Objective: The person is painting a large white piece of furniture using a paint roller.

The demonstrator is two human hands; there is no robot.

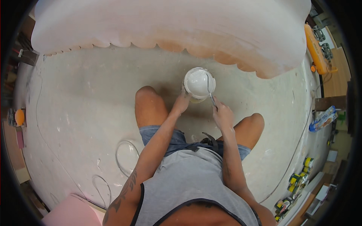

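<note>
A clear plastic tub of white paste [199, 83] stands on the dusty floor between my knees. My left hand [182, 102] grips the tub's near left wall. My right hand [221, 115] is closed on a thin metal stirring tool [209, 89] whose far end dips into the white paste. I am crouched over the tub, with both bare knees to either side of it.
A large pale pink foam form with a scalloped lower edge [169, 26] looms just beyond the tub. Loops of cable [126, 150] lie on the floor at left. Several small cans [298, 180] sit at right, an orange tool [316, 51] at upper right, a pink foam block [71, 213] at lower left.
</note>
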